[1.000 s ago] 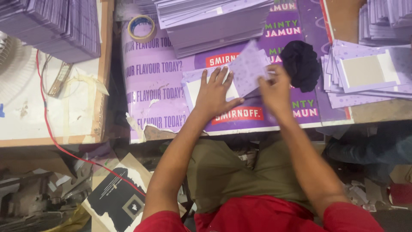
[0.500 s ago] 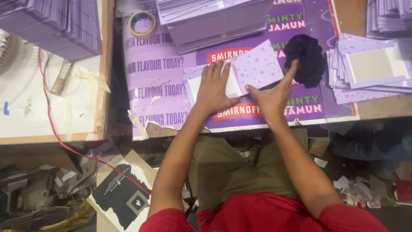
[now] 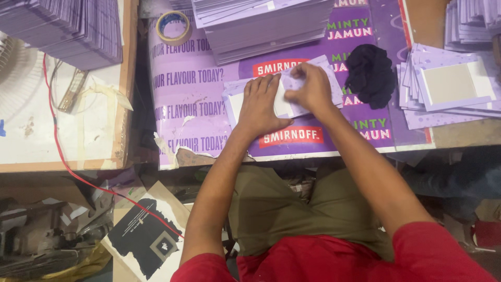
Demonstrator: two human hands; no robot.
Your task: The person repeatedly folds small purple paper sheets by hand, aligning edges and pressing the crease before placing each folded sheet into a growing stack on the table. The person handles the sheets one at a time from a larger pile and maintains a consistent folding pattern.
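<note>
Left hand (image 3: 262, 107): flat, fingers spread, pinning the lilac card blank (image 3: 282, 96) to the purple poster (image 3: 193, 99) on the bench; grip open, closing on nothing. Right hand (image 3: 312, 89): fingers curled, apparently pinching the blank's folded flap. Press the crease evenly, edges aligned. Right: black cloth (image 3: 371, 73). Far: stacked blanks (image 3: 261, 23), tape roll (image 3: 174, 27).

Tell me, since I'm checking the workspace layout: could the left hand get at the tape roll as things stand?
Probably yes: the left hand lies flat on the lilac card, and only bare purple poster separates it from the tape roll.
</note>
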